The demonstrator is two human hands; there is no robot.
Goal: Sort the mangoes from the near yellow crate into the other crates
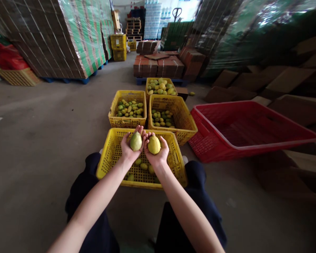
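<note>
My left hand (pixel 131 149), palm up, cups a dull green papaya (pixel 136 141). Beside it my right hand (pixel 159 154) cradles a yellower papaya (pixel 154 144), its fingers curled round the sides. The two hands nearly touch at the fingertips. Both are held over a yellow plastic crate (pixel 105 154) that stands between my knees. Several green fruits (pixel 143 166) lie at the bottom of that crate, partly hidden by my forearms.
Beyond stand a left crate (pixel 127 121), a right crate (pixel 184 116) and a far crate (pixel 148 84), all yellow and holding fruit. A large red basket (pixel 208 140) is at the right, near flattened cardboard (pixel 289 80). Wrapped pallet stacks (pixel 79 35) rise behind.
</note>
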